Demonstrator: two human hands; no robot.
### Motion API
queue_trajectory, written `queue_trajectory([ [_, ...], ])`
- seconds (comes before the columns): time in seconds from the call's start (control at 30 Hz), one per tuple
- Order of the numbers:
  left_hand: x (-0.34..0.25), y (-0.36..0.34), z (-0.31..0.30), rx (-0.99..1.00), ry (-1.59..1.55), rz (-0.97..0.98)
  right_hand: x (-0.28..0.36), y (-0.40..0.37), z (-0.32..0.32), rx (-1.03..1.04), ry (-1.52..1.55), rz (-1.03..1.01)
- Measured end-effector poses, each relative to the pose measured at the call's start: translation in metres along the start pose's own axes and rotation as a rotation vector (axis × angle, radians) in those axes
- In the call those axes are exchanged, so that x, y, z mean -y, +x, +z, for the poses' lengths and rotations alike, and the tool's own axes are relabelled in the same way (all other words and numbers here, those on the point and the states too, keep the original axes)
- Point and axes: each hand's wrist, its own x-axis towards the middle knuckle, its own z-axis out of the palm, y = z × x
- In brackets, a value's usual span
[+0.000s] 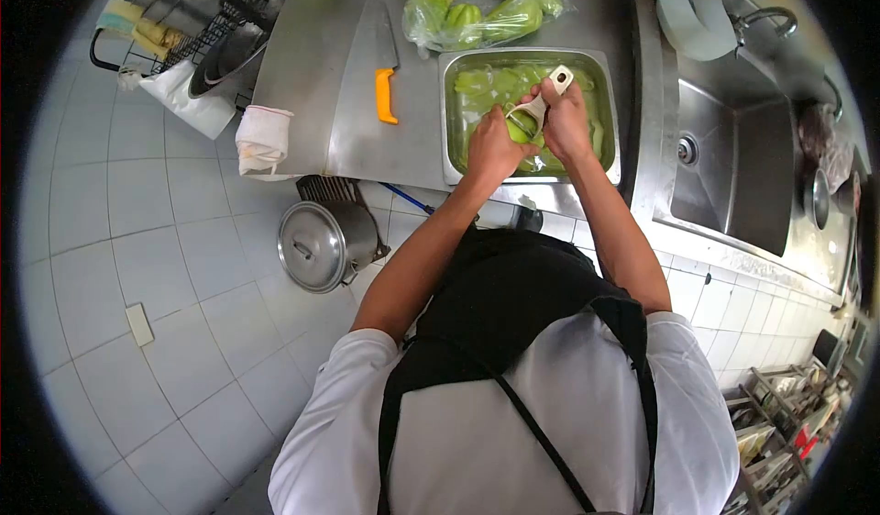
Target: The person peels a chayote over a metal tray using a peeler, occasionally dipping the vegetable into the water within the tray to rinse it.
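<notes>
My left hand (pixel 496 148) is closed around a green chayote (pixel 521 130), mostly covered by the fingers. In my right hand (pixel 566 125) is a white-handled peeler (pixel 560 78), its head against the chayote. Both hands are above a rectangular metal pan (pixel 445 116) holding liquid and pale green pieces. Just behind the pan lies a clear plastic bag (pixel 423 22) with several whole chayotes (pixel 504 18). To the left, a knife with an orange handle (pixel 386 96) rests on the steel counter (pixel 344 102).
A sink (pixel 733 157) with a faucet (pixel 770 15) and a whitish plastic container (pixel 697 20) is on the right. A folded white cloth (pixel 264 137) sits at the counter's left corner. On the floor below stands a lidded pot (pixel 316 244). A wire rack holds pans at upper left.
</notes>
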Motion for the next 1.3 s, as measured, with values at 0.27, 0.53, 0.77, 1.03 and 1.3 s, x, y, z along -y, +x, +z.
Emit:
queue_trajectory([
  [0.27, 0.001, -0.006, 0.000, -0.016, 0.009, -0.002, -0.007, 0.029, -0.015, -0.026, -0.026, 0.001],
  [0.53, -0.003, -0.001, -0.003, 0.004, -0.051, 0.035, -0.012, 0.078, -0.052, -0.064, -0.146, -0.042],
  [0.77, 0.025, 0.000, 0.008, -0.066, -0.077, 0.148, -0.008, 0.081, -0.063, -0.138, -0.442, -0.264],
  [1.03, 0.012, -0.013, -0.002, -0.026, -0.025, 0.068, 0.029, 0.039, -0.016, -0.016, -0.401, -0.312],
  [1.3, -0.005, -0.001, -0.003, 0.016, 0.009, 0.025, 0.010, 0.010, 0.003, -0.039, -0.068, 0.004],
])
